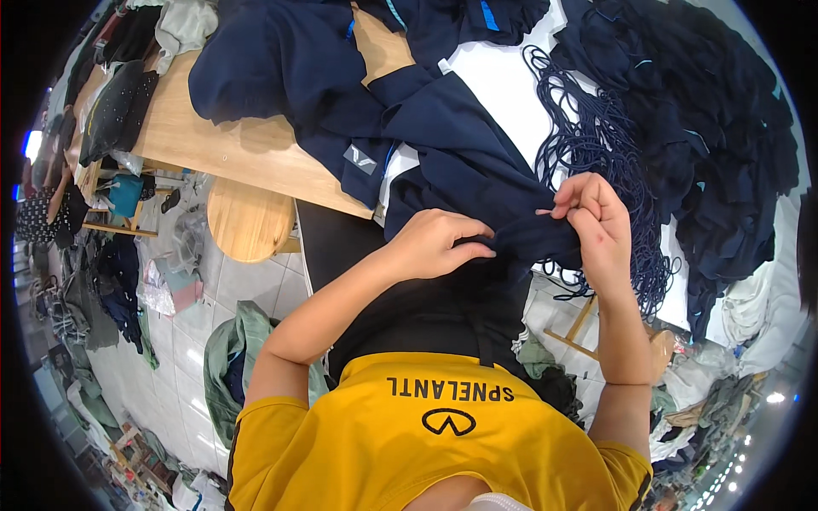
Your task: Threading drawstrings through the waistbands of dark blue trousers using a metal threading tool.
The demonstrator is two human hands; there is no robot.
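A navy blue garment [460, 128] hangs over the table's near edge toward my body, its gathered end between my hands. My left hand [443, 244] pinches the dark fabric between thumb and fingers. At the other end of that gathered edge, my right hand [601, 226] has thumb and fingers closed together. From its fingertips a small, thin, pale pink piece [544, 211] sticks out toward the fabric; its kind is too small to make out. Beside my right hand lies a large tangled bundle of navy cords [588, 128], some hanging off the edge.
More navy garments [716, 128] are heaped on the right, others [273, 60] on the wooden table [204, 136]. A round wooden stool [249, 220] stands left of me. Green fabric [234, 362] and plastic bags [175, 285] lie low on the left. A person [55, 209] is at the far left.
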